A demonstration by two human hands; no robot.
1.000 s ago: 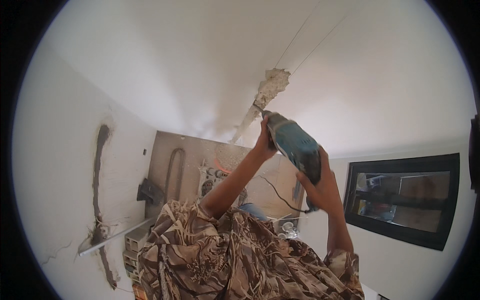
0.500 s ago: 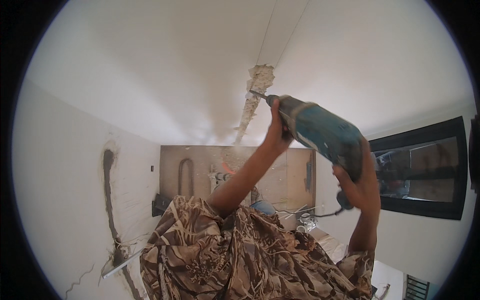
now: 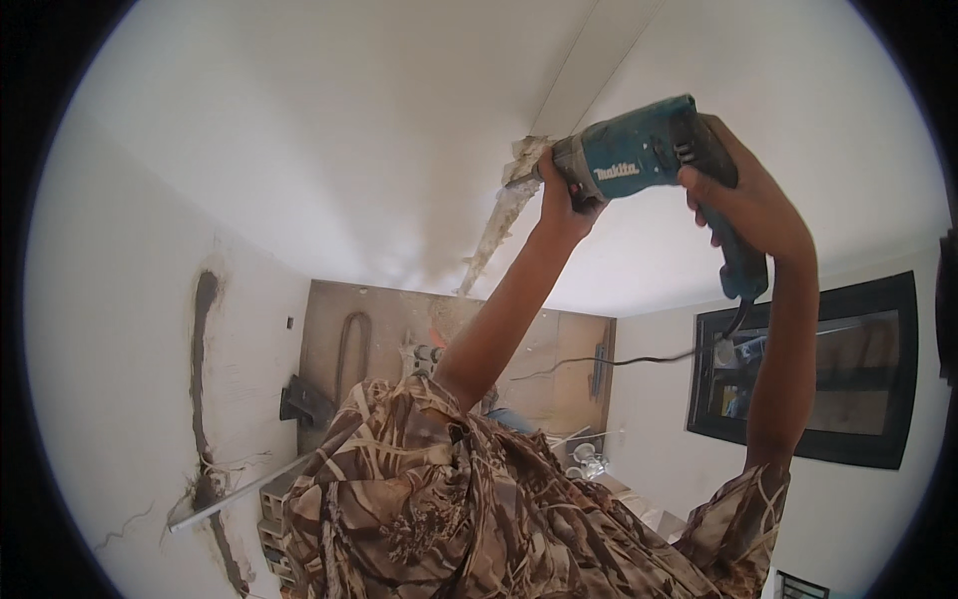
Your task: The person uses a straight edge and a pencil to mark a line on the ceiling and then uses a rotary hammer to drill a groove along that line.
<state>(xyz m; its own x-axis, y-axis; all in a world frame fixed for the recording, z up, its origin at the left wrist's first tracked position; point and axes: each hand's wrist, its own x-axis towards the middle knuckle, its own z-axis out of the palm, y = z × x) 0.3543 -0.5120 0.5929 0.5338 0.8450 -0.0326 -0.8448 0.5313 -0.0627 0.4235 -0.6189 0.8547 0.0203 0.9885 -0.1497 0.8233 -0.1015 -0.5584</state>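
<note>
A teal and black corded hammer drill (image 3: 627, 158) is held up against a white plastered surface. My left hand (image 3: 571, 208) grips it near the front collar, with the forearm slanting up from below. At the rear, my right hand (image 3: 746, 205) is wrapped round the black handle. The dark bit (image 3: 521, 181) points left, and its tip lies at the rough channel (image 3: 495, 228) broken into the plaster. Whether the tip is pressed in cannot be made out. Two thin lines run on from the channel's upper end. A black cord (image 3: 654, 359) hangs from the handle.
A dark-framed window (image 3: 813, 374) is set in the right wall. On the left wall runs a dark chased groove (image 3: 203, 349) with loose wires and a pale strip (image 3: 239, 491) beside it. Below is a brown dusty board or floor (image 3: 559, 364) with tools and debris.
The drill's rear end has swung upward, with my right hand rising along with it. The bit stays at the channel, and the cord now hangs lower from the raised handle.
</note>
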